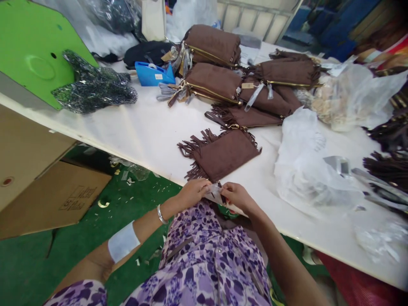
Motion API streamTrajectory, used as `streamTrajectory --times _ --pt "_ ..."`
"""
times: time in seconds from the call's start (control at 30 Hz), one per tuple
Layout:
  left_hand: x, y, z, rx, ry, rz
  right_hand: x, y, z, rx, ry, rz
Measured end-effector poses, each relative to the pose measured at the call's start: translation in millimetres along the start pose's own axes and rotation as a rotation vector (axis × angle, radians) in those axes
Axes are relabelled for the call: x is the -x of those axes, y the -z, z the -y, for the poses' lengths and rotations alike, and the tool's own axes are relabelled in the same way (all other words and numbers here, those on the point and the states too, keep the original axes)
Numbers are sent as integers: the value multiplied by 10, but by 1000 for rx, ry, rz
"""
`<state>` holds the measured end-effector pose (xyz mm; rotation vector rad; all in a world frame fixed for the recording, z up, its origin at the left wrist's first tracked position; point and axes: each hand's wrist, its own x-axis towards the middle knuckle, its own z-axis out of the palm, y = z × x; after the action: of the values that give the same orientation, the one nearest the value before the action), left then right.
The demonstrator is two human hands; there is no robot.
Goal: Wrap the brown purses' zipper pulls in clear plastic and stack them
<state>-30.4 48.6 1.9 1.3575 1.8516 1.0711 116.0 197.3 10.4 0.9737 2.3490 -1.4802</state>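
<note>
At the table's near edge, my left hand (195,191) pinches one side of a small clear plastic sleeve (214,193). Opposite it, my right hand (236,195) has its fingers closed on a dark brown strap end (223,196) beside the sleeve. Just beyond both hands a brown fringed pouch (227,154) lies flat on the white table, its fringe pointing to the left. Behind it lies another fringed pouch (251,115) with a gold clasp at its corner.
Several brown bags (213,78) with gold zips are piled farther back. A blue tape dispenser (155,74) and a black plastic-wrapped bundle (95,87) stand left. White plastic bags (302,161) lie right. An open cardboard box (73,195) is below left. Another person's arm (376,53) shows at upper right.
</note>
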Motion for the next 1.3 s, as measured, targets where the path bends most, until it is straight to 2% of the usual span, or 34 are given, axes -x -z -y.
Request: streamTrajectory --times 0.07,0.17,0.27,0.37,0.43,0.5,0.53,0.63,0.7,0.77,0.83,1.0,1.1,1.2,1.3 --pt "-1 125 42 -46 13 -73 -41 24 11 -349 -11 158" --pt "105 285 86 -27 141 -205 -69 -58 68 -659 -11 269" --pt "342 303 116 308 352 -202 -70 -207 130 -819 -21 294" --pt "602 174 103 679 516 -169 -76 -342 137 -904 -16 322" --pt "722 63 64 759 577 -183 -65 -405 114 -874 -12 310" --pt "785 -28 17 755 593 -205 -1 -433 92 -707 -8 232" --pt "798 -63 -4 732 586 -216 59 -435 89 -572 8 155" --pt "795 -135 -42 592 558 -256 329 -421 125 -121 122 -187" --pt "774 -173 -52 455 548 -270 504 -431 165 34 194 -294" --pt "751 -217 -59 347 529 -254 598 -466 183 20 212 -239" --pt "739 -267 -73 330 503 -214 597 -504 151 -73 198 -180" --pt "770 -337 -107 579 524 -96 481 -511 -115 -409 37 -155" --pt "755 -295 -101 613 557 -104 472 -528 -269 -529 -32 -103" --pt "681 -221 -109 612 589 -115 491 -590 -348 -579 -46 -125" --pt "632 -216 -219 578 588 -62 591 -634 -362 -638 -61 -195"
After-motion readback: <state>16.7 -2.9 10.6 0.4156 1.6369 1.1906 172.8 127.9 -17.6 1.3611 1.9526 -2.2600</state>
